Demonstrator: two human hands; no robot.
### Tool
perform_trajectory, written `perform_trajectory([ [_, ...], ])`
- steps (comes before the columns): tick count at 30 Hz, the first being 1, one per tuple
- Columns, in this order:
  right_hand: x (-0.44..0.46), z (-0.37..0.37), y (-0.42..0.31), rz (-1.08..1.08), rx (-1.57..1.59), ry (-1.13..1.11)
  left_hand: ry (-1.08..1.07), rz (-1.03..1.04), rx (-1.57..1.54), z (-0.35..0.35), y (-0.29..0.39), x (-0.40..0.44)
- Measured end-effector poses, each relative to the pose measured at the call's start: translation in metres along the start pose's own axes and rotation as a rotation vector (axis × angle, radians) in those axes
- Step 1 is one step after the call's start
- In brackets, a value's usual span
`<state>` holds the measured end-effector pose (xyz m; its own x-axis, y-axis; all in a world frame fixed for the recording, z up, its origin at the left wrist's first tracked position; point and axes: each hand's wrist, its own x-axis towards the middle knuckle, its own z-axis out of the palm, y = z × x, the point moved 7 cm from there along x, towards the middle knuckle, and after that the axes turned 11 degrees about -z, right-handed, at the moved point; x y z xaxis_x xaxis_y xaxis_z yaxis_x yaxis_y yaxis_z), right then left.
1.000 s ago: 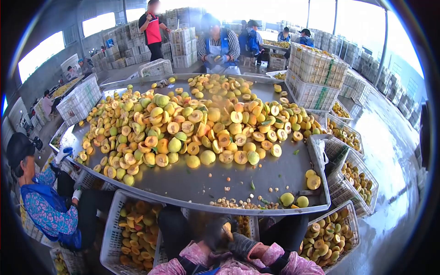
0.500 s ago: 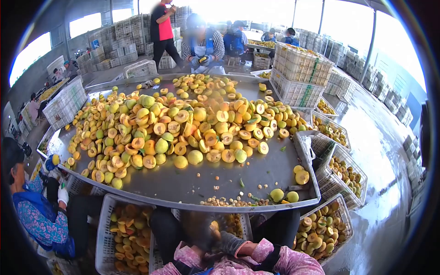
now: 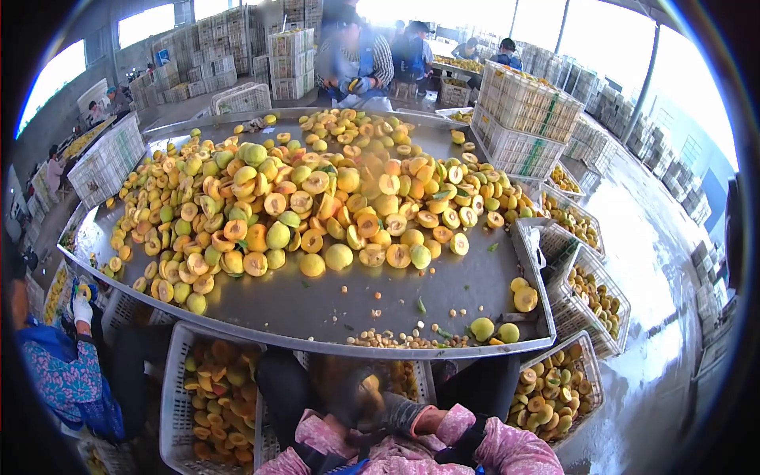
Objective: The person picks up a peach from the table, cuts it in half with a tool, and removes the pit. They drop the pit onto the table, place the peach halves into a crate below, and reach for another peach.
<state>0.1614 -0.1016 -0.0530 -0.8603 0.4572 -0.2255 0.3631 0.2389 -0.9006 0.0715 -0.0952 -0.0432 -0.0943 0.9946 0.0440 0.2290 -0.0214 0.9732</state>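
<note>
Dark gloves cover both of my hands, low in the head view and below the table's near edge. My left hand (image 3: 348,400) is smeared and dark, close against a piece of yellow fruit (image 3: 370,383); its fingers cannot be made out. Beside it, my right hand (image 3: 398,412) is closed at the fruit, and whatever its fingers hold is too small to name. Halved and whole yellow fruit (image 3: 317,202) lies heaped on the metal table (image 3: 261,309). Loose pits (image 3: 388,340) lie along its near edge.
Crates of fruit stand at the left (image 3: 210,404) and right (image 3: 554,388) of my legs. More crates (image 3: 590,293) line the table's right side. A co-worker (image 3: 67,380) sits at the left; another person (image 3: 354,63) works across the table. Stacked crates (image 3: 522,119) stand behind.
The view has shifted slightly. The person in red and black walked right and is now mostly hidden behind the person across the table. The left co-worker's hands moved together. My hands remain close together.
</note>
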Motion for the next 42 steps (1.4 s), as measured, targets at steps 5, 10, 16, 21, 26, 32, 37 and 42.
perform_trajectory([
  [5, -0.003, -0.004, -0.015, -0.202, 0.041, 0.141, 0.010, -0.066, -0.020, 0.000, -0.007, 0.001],
  [10, 0.015, 0.024, 0.041, -0.005, -0.355, -0.048, -0.007, -0.057, -0.059, 0.005, -0.018, 0.001],
  [16, 0.015, 0.051, 0.046, -0.305, -0.064, 0.073, -0.045, -0.095, -0.042, 0.004, -0.020, 0.002],
  [21, 0.007, 0.033, -0.005, -0.587, -0.532, -0.117, -0.034, -0.114, -0.052, 0.001, -0.030, -0.001],
  [26, -0.007, 0.033, 0.016, -0.633, -0.053, 0.045, -0.039, -0.141, -0.063, 0.003, -0.043, 0.001],
  [32, -0.040, -0.012, -0.007, 0.000, 0.429, 0.128, -0.010, -0.169, -0.063, 0.007, -0.062, 0.007],
  [37, -0.067, -0.031, 0.000, -0.380, -0.581, 0.187, 0.093, -0.397, 0.299, -0.012, -0.009, 0.005],
  [42, -0.081, -0.034, 0.033, 0.078, 0.064, 0.360, 0.211, -0.122, 0.051, -0.052, 0.052, -0.009],
])
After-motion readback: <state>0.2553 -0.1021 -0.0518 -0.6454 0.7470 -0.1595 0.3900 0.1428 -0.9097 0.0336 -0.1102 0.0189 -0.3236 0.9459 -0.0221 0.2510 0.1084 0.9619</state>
